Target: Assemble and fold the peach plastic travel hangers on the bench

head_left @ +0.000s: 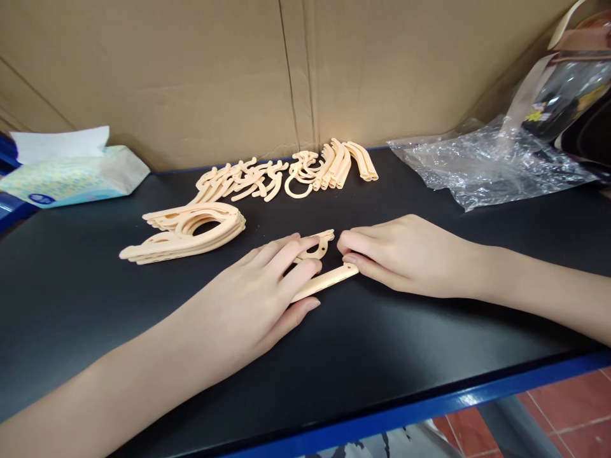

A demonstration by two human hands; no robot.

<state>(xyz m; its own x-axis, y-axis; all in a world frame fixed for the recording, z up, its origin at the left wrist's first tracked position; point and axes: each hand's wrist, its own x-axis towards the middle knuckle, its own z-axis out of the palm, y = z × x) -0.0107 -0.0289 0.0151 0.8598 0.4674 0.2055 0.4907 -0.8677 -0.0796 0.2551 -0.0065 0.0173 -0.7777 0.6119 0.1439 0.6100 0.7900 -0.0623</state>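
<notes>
Cream plastic folding-hanger parts lie on the black tabletop between my hands. My left hand (272,280) rests over them, its fingers bent and its thumb along the near side of a flat hanger arm (329,281). Beyond that arm, a hanger centre piece (323,247) with a round hole shows partly under my left fingertips. My right hand (398,257) is closed in a pinch at the right end of the arm, thumb tip touching it. Whatever lies between those right fingers is hidden. To the left sits a stack of folded hangers (210,238).
Along the back lie rows of hooks (262,178), rings (298,186) and curved arms (334,164). A tissue pack (81,175) stands at the left. Crumpled clear plastic (487,165) and a transparent bag (568,83) are at the right. Cardboard (191,76) walls the back; a blue edge (382,420) runs in front.
</notes>
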